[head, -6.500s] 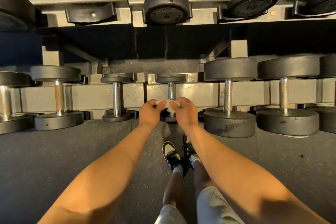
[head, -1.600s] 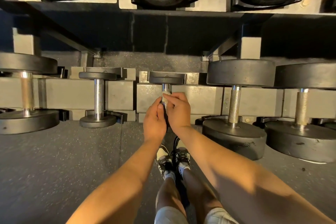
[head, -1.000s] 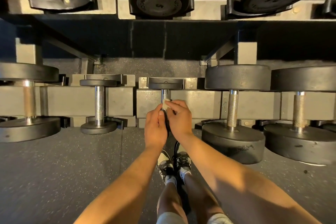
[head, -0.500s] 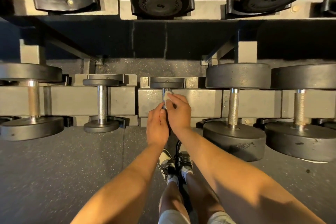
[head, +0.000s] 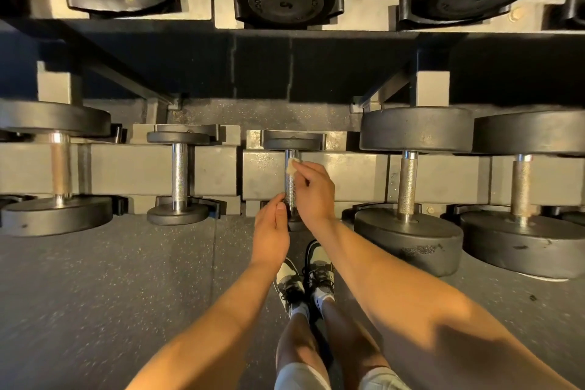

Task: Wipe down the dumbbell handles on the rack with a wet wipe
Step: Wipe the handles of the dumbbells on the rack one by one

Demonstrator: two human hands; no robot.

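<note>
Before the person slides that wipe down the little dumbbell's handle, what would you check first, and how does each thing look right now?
1. Wet wipe pinched in right hand: ok.
2. Wipe touching the small dumbbell handle: ok, at its far end.
3. Left hand steadying the near end: ok.
4. Dumbbell seated in its rack cradle: ok.
5. Wipe still damp: cannot tell.
6. Neighbouring handles clear of the hands: ok.
</note>
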